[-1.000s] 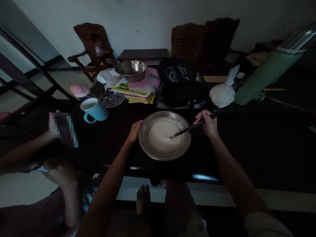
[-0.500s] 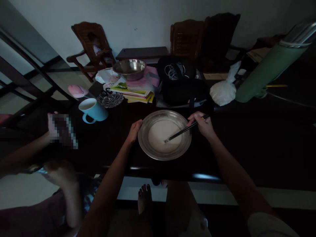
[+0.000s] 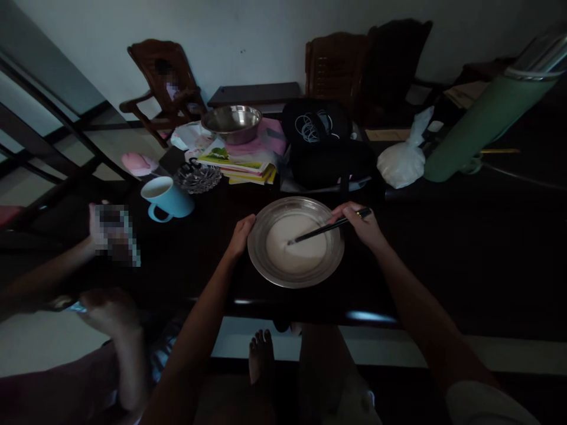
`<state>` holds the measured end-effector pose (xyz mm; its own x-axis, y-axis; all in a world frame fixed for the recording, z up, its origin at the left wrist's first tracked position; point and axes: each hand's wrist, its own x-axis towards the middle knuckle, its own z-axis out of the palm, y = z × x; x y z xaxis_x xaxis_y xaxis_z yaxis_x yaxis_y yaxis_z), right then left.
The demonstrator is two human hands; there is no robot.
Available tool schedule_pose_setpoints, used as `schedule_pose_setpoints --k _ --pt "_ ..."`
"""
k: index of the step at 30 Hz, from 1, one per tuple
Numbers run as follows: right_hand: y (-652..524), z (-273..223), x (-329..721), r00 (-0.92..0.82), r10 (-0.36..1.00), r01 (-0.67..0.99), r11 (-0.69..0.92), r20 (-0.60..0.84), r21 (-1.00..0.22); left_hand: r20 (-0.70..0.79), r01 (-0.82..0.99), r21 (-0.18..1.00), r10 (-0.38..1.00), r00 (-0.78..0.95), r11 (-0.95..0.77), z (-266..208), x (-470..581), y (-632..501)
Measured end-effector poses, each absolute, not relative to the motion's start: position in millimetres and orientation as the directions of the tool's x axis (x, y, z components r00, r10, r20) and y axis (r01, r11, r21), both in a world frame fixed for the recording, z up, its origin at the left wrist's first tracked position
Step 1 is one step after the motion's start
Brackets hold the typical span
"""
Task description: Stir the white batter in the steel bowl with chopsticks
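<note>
A wide steel bowl (image 3: 261, 260) stands on the dark table, with a pale, milky batter (image 3: 301, 260) in its bottom. My left hand (image 3: 242, 235) grips the bowl's left rim, its fingers partly hidden behind the metal. At the right rim, my right hand (image 3: 362, 224) is closed round a pair of dark chopsticks (image 3: 321, 229). Their tips dip into the batter left of its middle, and the sticks slant down from right to left.
A light-blue mug (image 3: 170, 198) and a glass ashtray (image 3: 198, 177) stand left of the bowl. Behind are books (image 3: 248, 168), an empty steel basin (image 3: 233, 127) and a black bag (image 3: 328, 159). Rightward are a tied bag of white powder (image 3: 402, 165) and a green thermos (image 3: 487, 127). Another person's hand (image 3: 98, 227) is at left.
My right hand has shifted slightly left, and the chopstick tips have moved left and away from me through the batter. My left hand and the bowl stay in place.
</note>
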<state>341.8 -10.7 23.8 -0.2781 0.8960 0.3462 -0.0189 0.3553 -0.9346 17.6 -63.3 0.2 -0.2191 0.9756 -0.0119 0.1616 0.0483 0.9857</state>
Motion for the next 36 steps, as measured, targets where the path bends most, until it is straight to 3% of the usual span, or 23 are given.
schedule_pose_setpoints --k 5,8,12,17,20,24,30,36 --pt "-7.3 25.9 350.8 -0.059 0.924 -0.031 0.375 0.377 -0.926 -0.007 0.174 0.984 0.976 -0.220 0.047 1.3 17.6 -63.9" --pt "-7.3 24.1 349.4 -0.137 0.919 -0.069 0.363 0.369 -0.929 -0.009 0.169 0.985 0.977 -0.212 0.046 2.2 18.3 -64.2" --pt "-11.1 26.2 343.0 -0.307 0.880 0.012 0.385 0.363 -0.923 -0.031 0.157 0.985 0.975 -0.222 0.067 2.1 19.1 -63.9" --pt "-6.7 24.0 351.4 -0.102 0.923 -0.038 0.369 0.371 -0.928 -0.027 0.181 0.981 0.974 -0.226 0.069 2.2 18.4 -63.6" --pt "-6.8 21.3 350.5 -0.158 0.921 -0.073 0.349 0.356 -0.934 -0.026 0.186 0.980 0.973 -0.229 0.070 1.7 17.6 -63.4" --pt "-10.6 25.1 344.2 -0.294 0.886 0.019 0.381 0.359 -0.924 -0.047 0.169 0.982 0.972 -0.229 0.088 1.1 18.0 -63.9" --pt "-7.4 26.2 353.9 -0.095 0.926 -0.034 0.365 0.367 -0.930 -0.021 0.183 0.981 0.974 -0.224 0.063 3.8 19.6 -64.3" --pt "-12.5 26.1 344.5 -0.337 0.871 0.004 0.382 0.358 -0.924 -0.034 0.193 0.978 0.973 -0.228 0.079 0.0 17.2 -63.0"
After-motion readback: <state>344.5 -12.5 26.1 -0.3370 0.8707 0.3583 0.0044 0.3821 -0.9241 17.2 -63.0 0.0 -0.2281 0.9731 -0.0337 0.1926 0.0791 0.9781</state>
